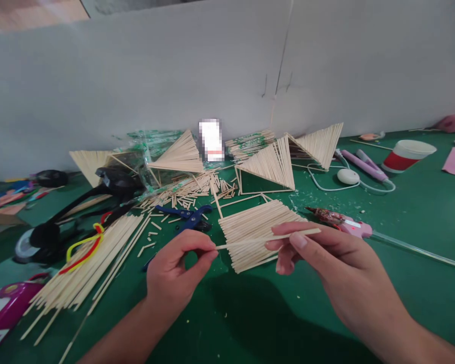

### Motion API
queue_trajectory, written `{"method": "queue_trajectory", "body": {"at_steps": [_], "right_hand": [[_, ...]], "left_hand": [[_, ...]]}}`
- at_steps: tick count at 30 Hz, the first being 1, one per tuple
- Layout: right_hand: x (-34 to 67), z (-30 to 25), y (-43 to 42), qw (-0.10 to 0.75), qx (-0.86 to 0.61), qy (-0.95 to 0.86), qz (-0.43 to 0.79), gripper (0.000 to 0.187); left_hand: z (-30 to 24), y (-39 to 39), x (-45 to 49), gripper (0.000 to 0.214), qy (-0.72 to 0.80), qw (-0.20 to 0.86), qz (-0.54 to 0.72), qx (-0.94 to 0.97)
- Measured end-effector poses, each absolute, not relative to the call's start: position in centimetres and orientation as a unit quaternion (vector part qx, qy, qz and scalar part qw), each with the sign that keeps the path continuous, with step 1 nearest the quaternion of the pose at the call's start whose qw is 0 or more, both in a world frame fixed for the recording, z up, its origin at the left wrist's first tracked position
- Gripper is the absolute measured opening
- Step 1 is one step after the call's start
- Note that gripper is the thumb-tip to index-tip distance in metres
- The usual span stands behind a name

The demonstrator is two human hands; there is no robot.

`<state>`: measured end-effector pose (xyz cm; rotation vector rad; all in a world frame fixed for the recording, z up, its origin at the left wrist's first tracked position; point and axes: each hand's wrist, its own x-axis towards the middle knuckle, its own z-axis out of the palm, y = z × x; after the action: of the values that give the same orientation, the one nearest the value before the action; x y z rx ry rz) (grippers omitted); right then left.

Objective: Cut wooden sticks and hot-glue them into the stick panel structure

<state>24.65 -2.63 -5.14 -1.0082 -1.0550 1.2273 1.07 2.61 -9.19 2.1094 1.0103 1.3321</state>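
A thin pale wooden stick [246, 242] stretches between my two hands. My left hand [180, 268] pinches its left end between thumb and forefinger. Near the other end, my right hand [326, 258] has the stick between thumb and fingers, and its tip pokes out to the right. Just behind and below the stick lies a flat panel of sticks [254, 222] set side by side on the green table [258, 323]. Blue cutting pliers [191, 217] rest to the left of this panel. A pink glue gun [349, 225] with a clear glue stick lies beyond my right hand.
Fan-shaped stick structures [269, 169] stand along the grey wall [174, 71]. Cut stick pieces [189, 192] are scattered before a lit phone [211, 140]. Long loose sticks [102, 258] and a black strap [76, 202] lie at left. A paper cup [407, 155] stands tilted at right.
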Motion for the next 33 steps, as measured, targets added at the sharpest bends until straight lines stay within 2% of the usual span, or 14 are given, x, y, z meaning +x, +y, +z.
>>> {"method": "queue_trajectory", "body": {"at_steps": [10,12,14,16,17,19,21,23,26,30,33], "right_hand": [[25.0,-5.0,-2.7,0.535,-0.483,-0.481,0.499,0.016],[25.7,-4.9,-3.3,0.557,-0.534,-0.498,0.396,0.015],[26.8,-4.9,-3.5,0.568,-0.606,-0.512,0.219,0.015],[28.0,-5.1,-3.1,0.516,-0.667,-0.524,0.118,0.024],[28.5,-5.3,-2.7,0.480,-0.689,-0.524,0.141,0.034],[29.1,-5.8,-1.7,0.438,-0.688,-0.498,0.294,0.050],[29.3,-6.2,-1.1,0.438,-0.641,-0.441,0.450,0.053],[29.1,-6.5,-1.1,0.458,-0.597,-0.389,0.531,0.050],[28.5,-6.6,-2.6,0.475,-0.579,-0.358,0.558,0.050],[27.3,-6.4,-5.8,0.443,-0.597,-0.352,0.569,0.050],[26.4,-5.9,-8.0,0.419,-0.612,-0.370,0.559,0.046]], "left_hand": [[-9.7,2.8,0.4,0.016,0.392,0.227,0.481,0.750],[-9.9,3.0,0.2,0.013,0.412,0.234,0.479,0.738],[-10.0,3.3,0.1,0.011,0.430,0.234,0.484,0.725],[-10.0,3.6,0.0,0.008,0.444,0.220,0.490,0.717],[-10.0,3.8,0.0,0.006,0.451,0.208,0.488,0.718],[-10.0,4.1,0.0,0.004,0.468,0.183,0.482,0.718],[-10.0,4.3,-0.1,0.003,0.489,0.164,0.476,0.713],[-10.0,4.4,-0.2,0.003,0.506,0.149,0.473,0.705],[-9.9,4.3,-0.4,0.003,0.495,0.104,0.468,0.724],[-9.4,4.1,-0.4,0.009,0.423,-0.004,0.438,0.793],[-9.0,3.8,-0.2,0.013,0.402,-0.014,0.423,0.812]]}}
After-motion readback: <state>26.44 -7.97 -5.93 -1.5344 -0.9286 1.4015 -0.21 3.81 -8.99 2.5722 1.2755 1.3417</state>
